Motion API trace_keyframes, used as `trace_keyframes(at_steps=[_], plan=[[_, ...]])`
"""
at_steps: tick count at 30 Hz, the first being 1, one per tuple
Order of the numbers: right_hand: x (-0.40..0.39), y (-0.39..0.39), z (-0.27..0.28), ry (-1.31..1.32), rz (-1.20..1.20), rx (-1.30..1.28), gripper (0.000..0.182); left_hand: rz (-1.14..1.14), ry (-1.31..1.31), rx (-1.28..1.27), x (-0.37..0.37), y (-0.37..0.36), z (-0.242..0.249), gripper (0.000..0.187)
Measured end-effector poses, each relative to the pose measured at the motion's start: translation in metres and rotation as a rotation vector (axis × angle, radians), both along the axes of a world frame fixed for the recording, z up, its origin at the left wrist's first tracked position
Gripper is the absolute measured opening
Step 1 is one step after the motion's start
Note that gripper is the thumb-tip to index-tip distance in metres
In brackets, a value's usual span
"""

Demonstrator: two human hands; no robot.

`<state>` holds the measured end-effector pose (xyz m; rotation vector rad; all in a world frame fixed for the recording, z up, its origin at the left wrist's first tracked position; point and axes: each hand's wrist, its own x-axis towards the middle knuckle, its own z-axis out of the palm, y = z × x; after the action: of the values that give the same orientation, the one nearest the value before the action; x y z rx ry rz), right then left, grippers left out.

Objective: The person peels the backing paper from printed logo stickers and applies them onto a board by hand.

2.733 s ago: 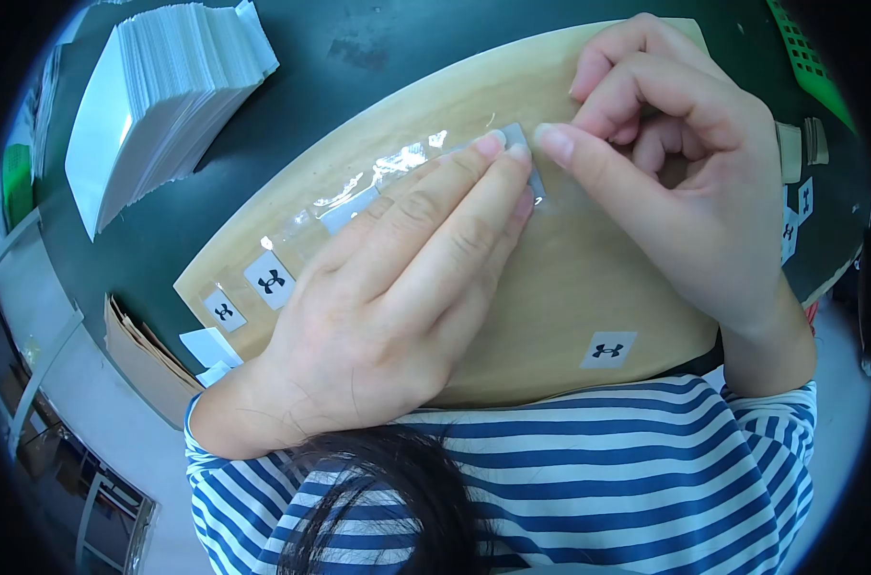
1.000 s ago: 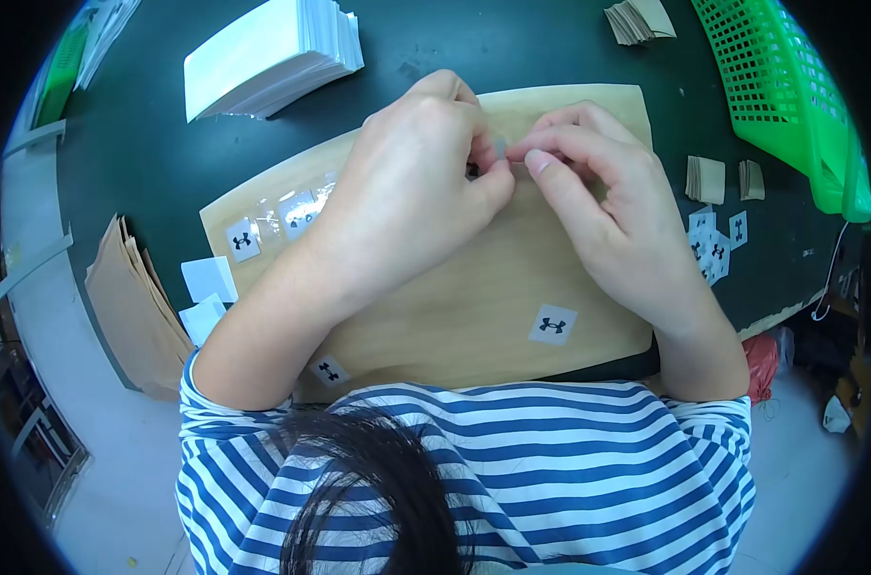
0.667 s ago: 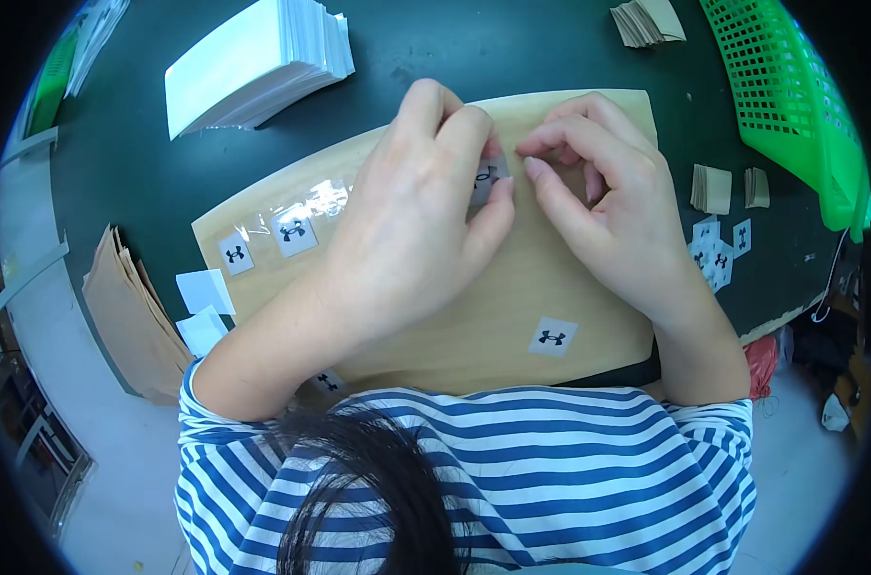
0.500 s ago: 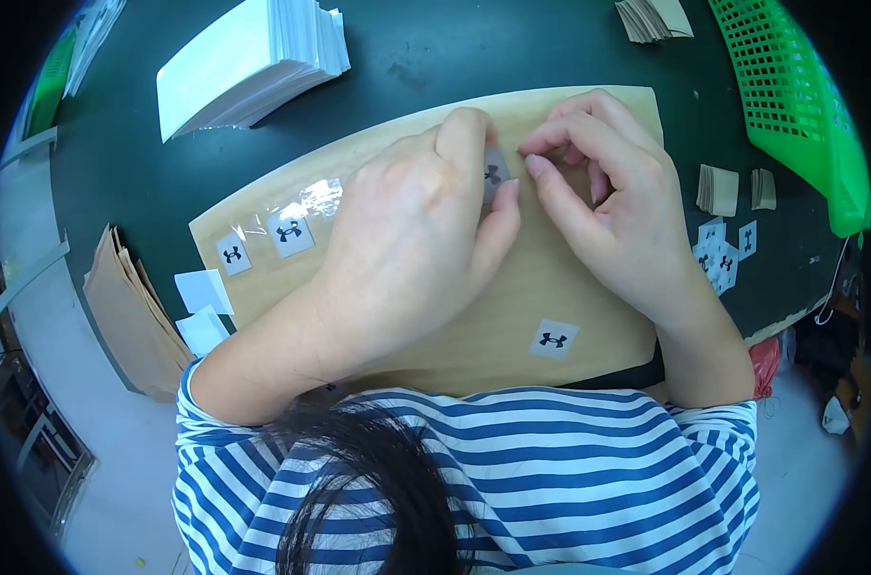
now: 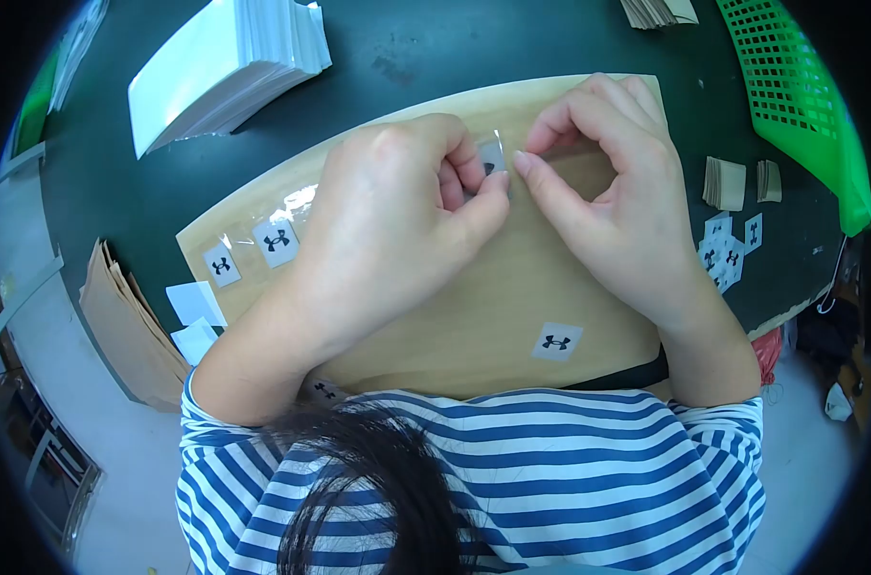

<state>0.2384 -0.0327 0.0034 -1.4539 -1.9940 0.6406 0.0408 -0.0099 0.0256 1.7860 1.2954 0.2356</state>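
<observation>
My left hand [image 5: 392,206] is curled over the upper middle of a large tan paper sheet [image 5: 435,335]. Its thumb and fingertips close at the lower edge of a small white card with a black logo [image 5: 492,156], partly hidden behind them. A glossy edge of clear film shows at this card. Just to its right, my right hand [image 5: 613,182] pinches thumb and index finger together; whatever lies between those tips is too small to make out. Matching logo cards lie on the sheet, one at the lower right [image 5: 557,341] and another at the left [image 5: 276,241], near shiny clear film.
A thick stack of white sleeves [image 5: 225,77] stands at the back left. Brown paper pieces [image 5: 129,326] lean at the left edge. At the right are loose logo cards [image 5: 723,254], small tan card bundles [image 5: 724,184] and a green plastic basket [image 5: 800,115].
The left fingers have curled in and shifted slightly down over the logo card, covering more of it. The right index finger and thumb have come together. The whole view has shifted a little.
</observation>
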Motion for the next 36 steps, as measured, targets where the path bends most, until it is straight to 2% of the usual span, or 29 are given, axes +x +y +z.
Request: trace_keyframes(at_steps=[5, 14, 19, 36], plan=[[-0.005, 0.002, 0.001, 0.029, -0.018, -0.116, 0.015, 0.058, -0.110, 0.030, -0.002, 0.002, -0.003, 0.010], [-0.010, 0.001, 0.003, 0.155, -0.084, -0.186, 0.036, -0.016, -0.098, 0.097, -0.006, 0.001, -0.006, 0.008], [-0.010, 0.000, 0.001, 0.184, -0.084, -0.172, 0.041, -0.021, -0.075, 0.141, -0.004, -0.002, -0.006, 0.009], [-0.012, 0.003, 0.002, 0.140, -0.076, -0.177, 0.041, -0.001, -0.116, 0.082, -0.005, 0.001, -0.008, 0.008]])
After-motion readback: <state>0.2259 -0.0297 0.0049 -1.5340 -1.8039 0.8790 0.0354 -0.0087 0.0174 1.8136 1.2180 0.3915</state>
